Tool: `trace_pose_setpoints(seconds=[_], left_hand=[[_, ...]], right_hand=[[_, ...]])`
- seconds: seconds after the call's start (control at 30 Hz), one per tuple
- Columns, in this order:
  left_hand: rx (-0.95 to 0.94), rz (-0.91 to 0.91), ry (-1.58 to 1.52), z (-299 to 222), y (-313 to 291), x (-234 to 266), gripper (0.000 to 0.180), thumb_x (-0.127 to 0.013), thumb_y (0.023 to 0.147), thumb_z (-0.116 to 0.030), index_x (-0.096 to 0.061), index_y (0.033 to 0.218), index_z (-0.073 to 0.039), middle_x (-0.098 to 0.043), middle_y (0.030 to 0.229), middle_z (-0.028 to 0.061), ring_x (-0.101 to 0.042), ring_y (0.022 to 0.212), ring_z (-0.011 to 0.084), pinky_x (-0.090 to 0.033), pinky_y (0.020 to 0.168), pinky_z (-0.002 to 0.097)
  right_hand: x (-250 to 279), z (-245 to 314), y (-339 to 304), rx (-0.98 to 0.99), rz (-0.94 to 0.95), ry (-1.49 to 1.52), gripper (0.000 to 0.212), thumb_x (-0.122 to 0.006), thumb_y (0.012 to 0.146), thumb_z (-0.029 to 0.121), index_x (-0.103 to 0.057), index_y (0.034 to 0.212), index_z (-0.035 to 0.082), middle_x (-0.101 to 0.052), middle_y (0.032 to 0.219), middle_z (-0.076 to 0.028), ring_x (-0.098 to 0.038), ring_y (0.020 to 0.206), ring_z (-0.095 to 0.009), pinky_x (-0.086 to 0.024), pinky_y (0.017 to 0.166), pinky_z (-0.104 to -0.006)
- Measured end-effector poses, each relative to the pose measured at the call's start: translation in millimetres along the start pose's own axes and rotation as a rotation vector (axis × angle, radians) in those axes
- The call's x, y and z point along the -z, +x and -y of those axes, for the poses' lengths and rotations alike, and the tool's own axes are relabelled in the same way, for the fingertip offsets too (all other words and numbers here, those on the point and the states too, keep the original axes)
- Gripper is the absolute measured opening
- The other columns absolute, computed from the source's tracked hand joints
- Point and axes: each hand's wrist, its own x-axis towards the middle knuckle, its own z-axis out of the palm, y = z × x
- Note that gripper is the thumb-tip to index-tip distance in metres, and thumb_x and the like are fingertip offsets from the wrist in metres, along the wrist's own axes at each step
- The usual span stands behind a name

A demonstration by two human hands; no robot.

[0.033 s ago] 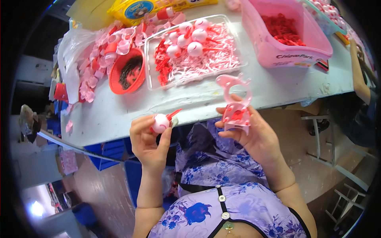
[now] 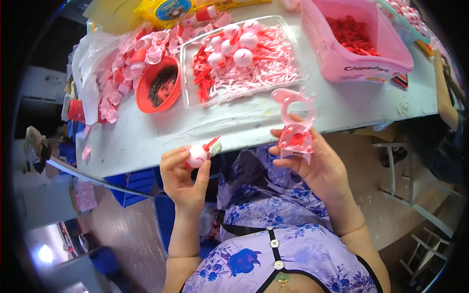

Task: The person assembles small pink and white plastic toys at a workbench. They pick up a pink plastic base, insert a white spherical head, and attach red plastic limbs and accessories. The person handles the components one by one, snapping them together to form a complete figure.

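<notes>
I watch the left hand pinch a pale ball between thumb and fingers, its red prong slanting forward toward the right hand's side; well apart, the right hand half-curls (fingers loosely spread) around a pink ring-topped frame.

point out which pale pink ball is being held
The pale pink ball at the fingertips of the left hand; it is clear of the table, while the balls in the clear tray are out of either hand's grasp.
</notes>
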Motion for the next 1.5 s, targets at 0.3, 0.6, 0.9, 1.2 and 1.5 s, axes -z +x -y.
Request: trace_pose_setpoints(seconds=[0.3, 0.6, 0.9, 1.2, 1.5], left_hand=[[0.049, -0.129, 0.455, 17, -56, 28, 0.040, -0.068, 0.077, 0.012, -0.054, 0.113, 0.002, -0.048, 0.105, 0.0086, -0.059, 0.093, 0.0165, -0.051, 0.080, 0.0252], [0.216, -0.330, 0.125, 26, -4, 13, 0.033, -0.063, 0.085, 0.004, -0.051, 0.117, 0.006, -0.059, 0.092, 0.0106, -0.061, 0.070, 0.0122, -0.055, 0.062, 0.0239], [0.108, -0.240, 0.305, 27, -57, 31, 0.027, -0.062, 0.084, 0.008, -0.051, 0.108, 0.004, -0.058, 0.098, 0.0143, -0.065, 0.079, 0.0186, -0.059, 0.074, 0.0322], [0.306, -0.379, -0.039, 28, -47, 13, 0.022, -0.061, 0.085, 0.005, -0.052, 0.105, 0.006, -0.062, 0.091, 0.0162, -0.067, 0.074, 0.0208, -0.060, 0.067, 0.0327], [0.097, -0.099, 0.112, -12, -23, 20, 0.039, -0.064, 0.081, 0.008, -0.055, 0.120, 0.005, -0.053, 0.106, 0.0070, -0.059, 0.098, 0.0164, -0.050, 0.087, 0.0276]], right_hand=[[-8, -7, 13, 0.009, 0.027, -0.045, 0.057, -0.037, 0.099, 0.034, -0.024, 0.142, 0.000, -0.045, 0.133, -0.024, -0.056, 0.114, -0.030, -0.049, 0.094, -0.0384], [-21, 1, 8, 0.002, 0.028, -0.100, 0.059, -0.038, 0.099, 0.035, -0.024, 0.142, -0.003, -0.044, 0.133, -0.026, -0.056, 0.113, -0.031, -0.049, 0.093, -0.0382], [-3, 4, -5, 0.046, -0.058, -0.099, 0.060, -0.039, 0.098, 0.036, -0.025, 0.141, -0.003, -0.046, 0.131, -0.027, -0.057, 0.112, -0.032, -0.049, 0.092, -0.0382], [-17, -1, 6, -0.017, 0.053, -0.103, 0.058, -0.039, 0.098, 0.035, -0.026, 0.140, -0.003, -0.045, 0.133, -0.025, -0.056, 0.113, -0.032, -0.049, 0.093, -0.0390], [-10, 0, -11, -0.027, 0.043, -0.073, 0.061, -0.042, 0.098, 0.035, -0.022, 0.142, -0.001, -0.045, 0.133, -0.025, -0.056, 0.113, -0.032, -0.049, 0.093, -0.0396]])
